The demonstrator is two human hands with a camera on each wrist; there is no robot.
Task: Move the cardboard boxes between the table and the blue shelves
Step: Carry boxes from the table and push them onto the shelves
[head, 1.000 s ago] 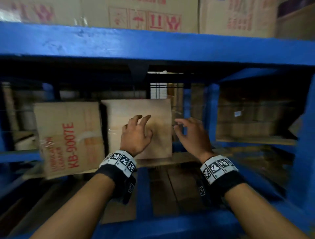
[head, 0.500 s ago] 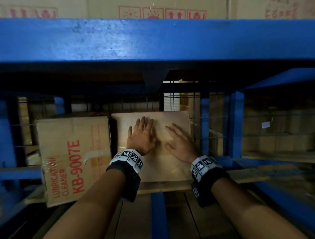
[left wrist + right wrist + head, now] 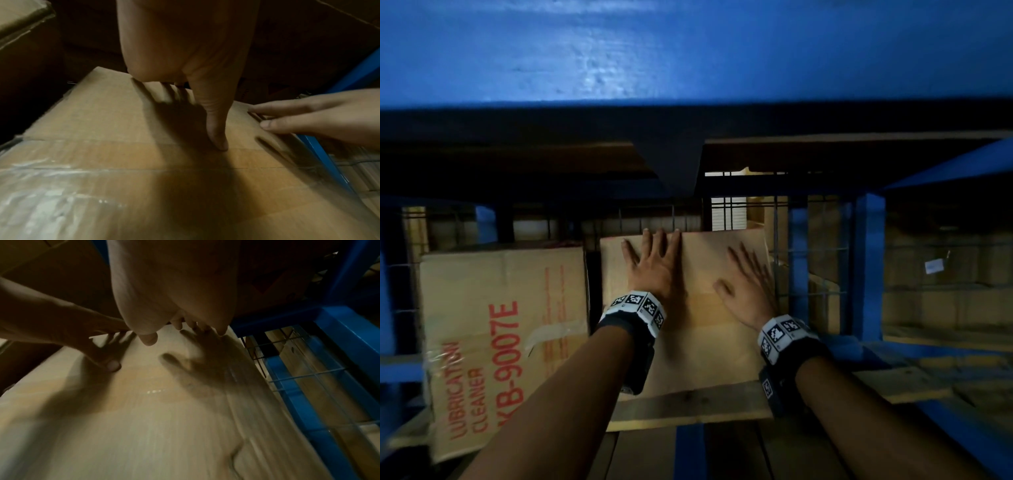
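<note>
A plain cardboard box (image 3: 709, 342) stands on a wooden board inside the blue shelf (image 3: 688, 51). My left hand (image 3: 654, 263) lies flat on the box, fingers straight and spread, with the fingertips at its far edge. In the left wrist view the thumb (image 3: 216, 129) presses on the cardboard (image 3: 102, 154). My right hand (image 3: 748, 281) is spread over the box's right part, blurred by motion. Its fingers (image 3: 298, 118) touch the right edge, and in the right wrist view its shadow falls on the box (image 3: 144, 418). Neither hand grips anything.
A second box (image 3: 493, 325) printed "LUBRICATION CLEANER KB-9007E" stands close on the left. Wire mesh (image 3: 808, 240) closes the back, and a blue upright (image 3: 866, 263) stands to the right. More boxes sit dimly in the right bay. The upper shelf beam hangs low overhead.
My left hand opened from curled to flat and slid toward the box's far edge. My right hand came in from beside the box onto it. My head moved closer.
</note>
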